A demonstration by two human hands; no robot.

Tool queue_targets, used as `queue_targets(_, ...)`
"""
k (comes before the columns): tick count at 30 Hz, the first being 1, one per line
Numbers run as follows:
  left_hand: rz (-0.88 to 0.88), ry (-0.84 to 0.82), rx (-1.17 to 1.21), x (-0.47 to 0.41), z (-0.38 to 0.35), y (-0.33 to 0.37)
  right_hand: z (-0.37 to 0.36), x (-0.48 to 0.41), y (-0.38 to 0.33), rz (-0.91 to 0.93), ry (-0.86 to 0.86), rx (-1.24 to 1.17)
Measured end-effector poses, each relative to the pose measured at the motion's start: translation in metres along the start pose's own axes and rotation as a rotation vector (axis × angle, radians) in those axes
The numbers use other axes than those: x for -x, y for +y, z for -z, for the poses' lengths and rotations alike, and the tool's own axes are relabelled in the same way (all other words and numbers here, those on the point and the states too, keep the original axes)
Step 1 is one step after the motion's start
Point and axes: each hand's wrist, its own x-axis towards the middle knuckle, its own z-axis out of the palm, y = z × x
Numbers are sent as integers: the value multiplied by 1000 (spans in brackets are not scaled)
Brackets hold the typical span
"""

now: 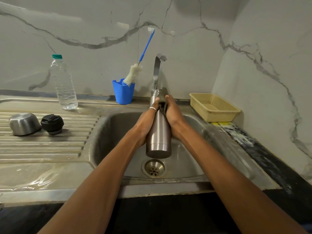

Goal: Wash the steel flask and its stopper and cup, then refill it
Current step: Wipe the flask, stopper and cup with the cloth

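- Gripping the steel flask (158, 135) with the left hand (146, 122), fingers and thumb curled round the left side of the body, a ring (152, 108) on one finger.
- Clamping a dark scrub pad (163, 95) against the flask's neck with the right hand (173, 114), fingers wrapped over pad and neck together.
- Held in the air above the sink (104, 132), clear of its floor, with the base hanging just over the drain (154, 168).
- Long axis running away from the person and tilted upward: mouth end pointing at the back wall, close in front of the tap (157, 70); flat base pointing back toward the person and down.
- Lying mouth-down on the ribbed, wet drainboard (50, 149) to the left: the steel cup (24, 124), with the black stopper (52, 124) just beside it on its right, both well apart from the flask.
- Standing upright further back: a clear plastic bottle (64, 85) with a green cap.
- Standing left of the tap: a blue holder (123, 93) with a bottle brush (133, 74) leaning in it, handle up and to the right.
- Sitting in the right corner: a beige basket (214, 107).
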Motion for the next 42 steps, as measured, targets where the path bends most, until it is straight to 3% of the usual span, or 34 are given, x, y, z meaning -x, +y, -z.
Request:
queue_targets(10, -47, 209, 270, -16, 41, 17, -31, 49, 13, 96, -255, 313)
queue_targets(15, -51, 244, 325, -21, 57, 19, -37, 50, 22, 121, -288, 421)
queue_targets(20, -96, 134, 358, -12, 45, 15, -34, 43, 17, 217, -212, 437)
queue_targets(23, -30, 82, 317, 0, 31, 10, -29, 33, 8, 275, -112, 420)
queue_targets(31, 31, -18, 109, 16, 12, 13, -15, 12, 6, 177, -41, 211)
queue_targets(42, 22, 25, -63, 15, -4, 0, 11, -3, 2, 101, 83, 116)
